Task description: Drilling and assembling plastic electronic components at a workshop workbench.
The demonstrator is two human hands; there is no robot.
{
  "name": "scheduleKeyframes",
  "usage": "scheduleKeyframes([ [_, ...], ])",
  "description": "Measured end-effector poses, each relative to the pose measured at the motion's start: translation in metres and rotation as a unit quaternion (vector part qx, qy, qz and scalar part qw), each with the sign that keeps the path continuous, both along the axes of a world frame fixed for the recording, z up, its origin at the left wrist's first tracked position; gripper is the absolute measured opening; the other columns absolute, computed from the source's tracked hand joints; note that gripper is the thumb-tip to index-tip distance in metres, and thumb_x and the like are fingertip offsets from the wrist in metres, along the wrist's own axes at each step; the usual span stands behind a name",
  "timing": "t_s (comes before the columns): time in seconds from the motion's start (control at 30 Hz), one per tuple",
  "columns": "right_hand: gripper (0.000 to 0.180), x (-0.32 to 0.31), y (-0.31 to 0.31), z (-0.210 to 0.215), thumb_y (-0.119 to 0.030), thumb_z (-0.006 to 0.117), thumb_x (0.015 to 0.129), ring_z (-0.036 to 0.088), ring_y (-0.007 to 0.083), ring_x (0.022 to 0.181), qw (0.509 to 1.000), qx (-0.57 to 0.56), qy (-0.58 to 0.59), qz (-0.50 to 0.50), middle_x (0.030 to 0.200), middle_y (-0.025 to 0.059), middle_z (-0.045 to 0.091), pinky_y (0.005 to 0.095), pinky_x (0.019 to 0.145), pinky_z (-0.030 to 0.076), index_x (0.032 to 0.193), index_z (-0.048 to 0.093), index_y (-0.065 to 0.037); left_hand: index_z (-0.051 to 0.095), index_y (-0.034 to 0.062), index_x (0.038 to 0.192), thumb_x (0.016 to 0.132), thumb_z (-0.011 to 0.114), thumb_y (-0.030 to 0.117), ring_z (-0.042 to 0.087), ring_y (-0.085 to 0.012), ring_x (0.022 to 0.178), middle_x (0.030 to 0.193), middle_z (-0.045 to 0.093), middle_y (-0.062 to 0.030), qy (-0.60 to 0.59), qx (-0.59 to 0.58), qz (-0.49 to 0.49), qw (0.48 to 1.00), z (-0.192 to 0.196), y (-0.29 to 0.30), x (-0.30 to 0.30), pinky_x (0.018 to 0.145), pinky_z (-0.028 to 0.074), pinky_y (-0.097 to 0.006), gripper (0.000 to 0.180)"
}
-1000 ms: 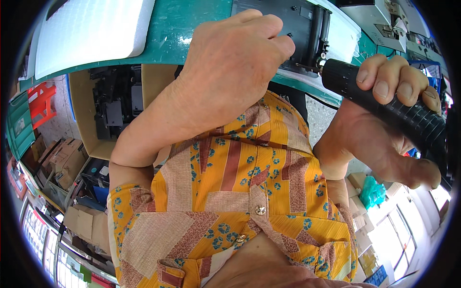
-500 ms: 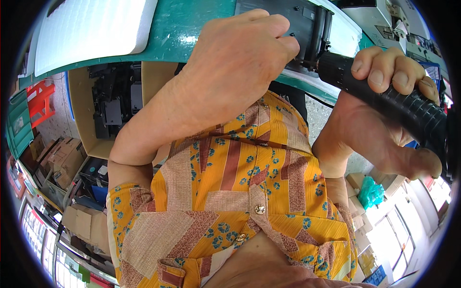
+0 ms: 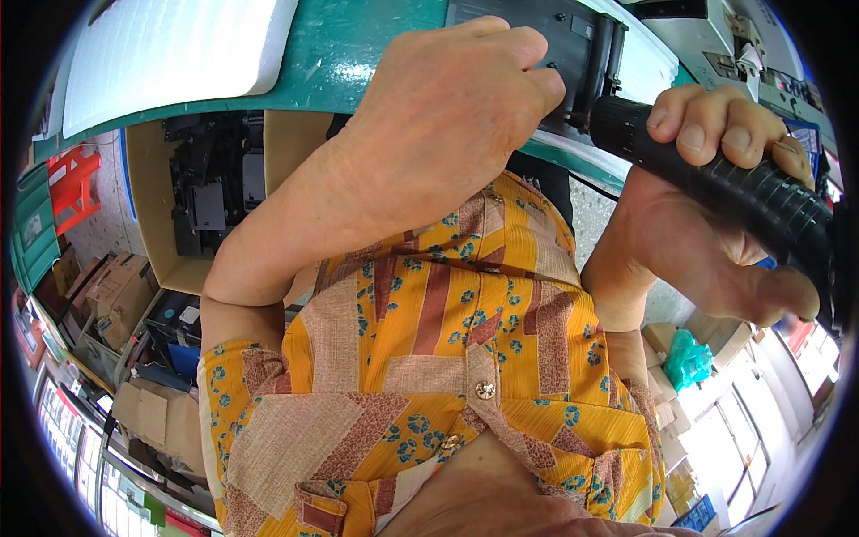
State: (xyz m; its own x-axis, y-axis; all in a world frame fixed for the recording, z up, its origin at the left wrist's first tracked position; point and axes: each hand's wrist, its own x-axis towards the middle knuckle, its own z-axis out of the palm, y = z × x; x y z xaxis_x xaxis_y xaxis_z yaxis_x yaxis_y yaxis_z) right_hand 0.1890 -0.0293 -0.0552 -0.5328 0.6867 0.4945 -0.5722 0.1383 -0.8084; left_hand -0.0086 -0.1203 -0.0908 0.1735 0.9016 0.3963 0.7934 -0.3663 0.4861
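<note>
The left hand (image 3: pixel 456 98) is curling its fingers down over a dark grey device (image 3: pixel 573 54) that is sitting at the near edge of the green bench (image 3: pixel 358 45). The knuckles are bent and the fingertips are pressing against the device's front face, so the hand is gripping rather than lying flat; how much of the device it is enclosing is hidden by the hand itself.

The right hand (image 3: pixel 716 224) is wrapping tightly around one black ribbed tool handle (image 3: pixel 716 179), a thick cylinder that is running from just beside the device out toward the right rim of the view. Three fingers are lying over the top of the handle and the thumb is closing underneath, a full clenched grasp. The handle's blunt end is sitting just beside the two dark vertical bars on the device's right side; whether it is touching them cannot be told.

One white foam slab (image 3: pixel 170 49) is lying on the bench well to the left of the device, leaving a bare green strip between the two. The bench edge is curving across the view just under the left hand's wrist. Below that edge, one open cardboard box (image 3: pixel 148 206) is holding black parts, and several smaller cartons (image 3: pixel 112 295) are crowding the floor at lower left. The person's orange patterned shirt (image 3: pixel 447 358) is filling the middle of the view between both forearms.
</note>
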Motion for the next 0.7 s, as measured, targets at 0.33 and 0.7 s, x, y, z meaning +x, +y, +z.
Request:
scheduleKeyframes([
  [0.33, 0.094, -0.007, -0.001, -0.001, -0.092, 0.062, 0.074, 0.057, 0.0241, 0.087, 1.0, 0.026, -0.01, -0.007, 0.106, 0.0066, 0.062, 0.0416, 0.075, 0.049, 0.127, 0.068, -0.014, 0.063, 0.0056, 0.088, 0.082, 0.074, 0.009, 0.06, -0.0294, 0.079, 0.081, 0.05, -0.0082, -0.044, 0.011, 0.006, 0.999, -0.006, 0.001, 0.001, 0.064, 0.047, -0.042, 0.013],
  [0.7, 0.089, -0.019, -0.006, 0.005, -0.084, 0.06, 0.083, 0.06, 0.0241, 0.078, 0.986, 0.162, -0.02, -0.032, 0.099, 0.0093, 0.061, 0.0424, 0.067, 0.053, 0.133, 0.06, -0.011, 0.065, 0.0069, 0.089, 0.08, 0.074, 0.009, 0.061, -0.0302, 0.082, 0.084, 0.054, -0.008, -0.068, 0.02, -0.01, 0.997, 0.0, 0.005, 0.003, 0.065, 0.048, -0.042, 0.013],
])
